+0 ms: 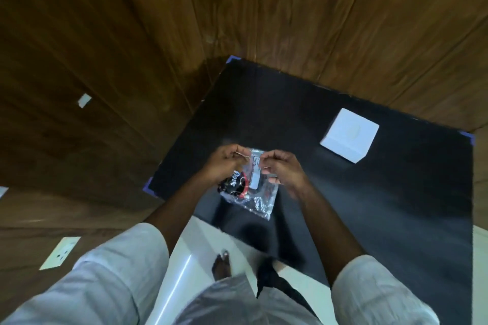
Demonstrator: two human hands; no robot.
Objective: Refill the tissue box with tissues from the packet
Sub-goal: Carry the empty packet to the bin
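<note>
A clear plastic tissue packet (254,192) with black, red and white print hangs above the black table top (369,206), near its left front. My left hand (225,163) pinches the packet's top left edge. My right hand (284,169) pinches its top right edge, close beside the left. A white cube-shaped tissue box (348,134) with a round opening on top stands on the table to the far right, apart from both hands. The packet's contents are blurred.
Wood-panelled walls (105,60) close in on the left and behind the table. A white wall socket (60,252) sits low on the left panel. Below the table edge are a white floor (182,272) and my bare foot (221,268).
</note>
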